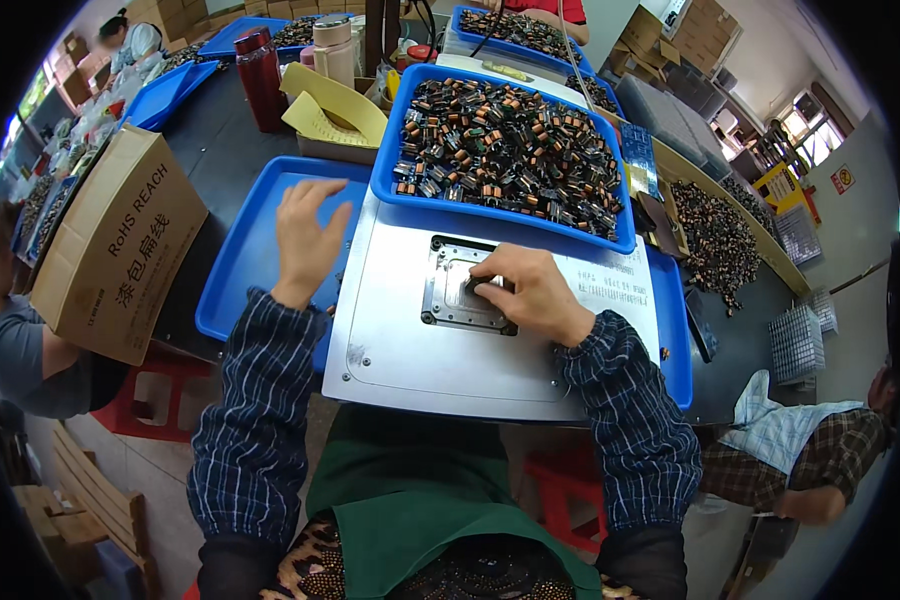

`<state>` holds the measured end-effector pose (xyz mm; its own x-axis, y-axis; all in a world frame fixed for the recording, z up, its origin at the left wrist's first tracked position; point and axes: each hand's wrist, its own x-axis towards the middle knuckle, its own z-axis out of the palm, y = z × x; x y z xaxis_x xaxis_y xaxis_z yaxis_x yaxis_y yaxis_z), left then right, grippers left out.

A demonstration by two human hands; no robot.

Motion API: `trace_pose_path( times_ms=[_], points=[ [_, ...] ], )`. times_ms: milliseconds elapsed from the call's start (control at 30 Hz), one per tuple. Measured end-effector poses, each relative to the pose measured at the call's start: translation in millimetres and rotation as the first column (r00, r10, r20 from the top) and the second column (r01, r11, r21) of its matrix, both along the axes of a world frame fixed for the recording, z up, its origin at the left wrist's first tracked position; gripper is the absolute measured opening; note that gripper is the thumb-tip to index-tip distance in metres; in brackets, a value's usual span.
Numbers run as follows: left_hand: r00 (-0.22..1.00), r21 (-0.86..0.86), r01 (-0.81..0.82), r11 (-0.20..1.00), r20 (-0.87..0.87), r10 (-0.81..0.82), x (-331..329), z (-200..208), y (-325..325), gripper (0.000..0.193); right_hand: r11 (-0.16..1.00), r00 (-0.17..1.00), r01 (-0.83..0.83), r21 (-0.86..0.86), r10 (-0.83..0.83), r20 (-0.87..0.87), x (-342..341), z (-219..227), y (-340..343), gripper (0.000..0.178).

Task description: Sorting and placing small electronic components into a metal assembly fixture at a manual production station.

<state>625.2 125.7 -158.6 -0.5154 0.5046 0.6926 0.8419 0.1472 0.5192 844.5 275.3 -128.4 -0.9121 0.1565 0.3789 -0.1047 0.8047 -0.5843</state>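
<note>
My right hand [535,290] pinches a small black part [479,283] between thumb and fingertips. It holds this part on the metal fixture [440,300] set into the silver machine top [410,360]; the fingers hide some of it, so its exact kind is unclear. My left hand [312,235] is raised over the empty-looking part of a blue tray [232,290], fingers spread and holding nothing. Behind the fixture a blue bin [500,214] is heaped with small copper-wound coils [510,150] with black bodies.
A cardboard box [135,250] stands at the left edge, near a seated person. Farther back are a red thermos [260,85] and yellow paper [335,115]. More coils [710,240] lie in a heap on the right, with another person seated beyond.
</note>
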Motion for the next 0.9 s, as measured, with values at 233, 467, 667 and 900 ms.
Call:
trace_pose_path(
  times_ms=[233,467,667,900],
  points=[
    [0.946,-0.037,0.311,0.950,-0.087,-0.313,41,38,65,0.018,0.969,0.999,0.045,0.244,-0.042,-0.019,-2,-1,-11,0.010],
    [0.912,-0.268,0.312,0.911,-0.185,-0.367,68,27,85,0.040,0.973,0.913,0.227,0.046,-0.196,-0.359,10,18,30,0.016],
    [0.867,-0.267,0.310,0.913,-0.315,-0.386,78,27,86,0.036,0.306,0.338,0.933,0.192,-0.925,-0.171,130,-4,157,0.022],
    [0.905,-0.070,0.425,0.903,0.060,-0.421,69,26,92,0.017,0.618,0.596,0.786,0.017,-0.749,-0.291,89,3,142,0.024]
  ],
)
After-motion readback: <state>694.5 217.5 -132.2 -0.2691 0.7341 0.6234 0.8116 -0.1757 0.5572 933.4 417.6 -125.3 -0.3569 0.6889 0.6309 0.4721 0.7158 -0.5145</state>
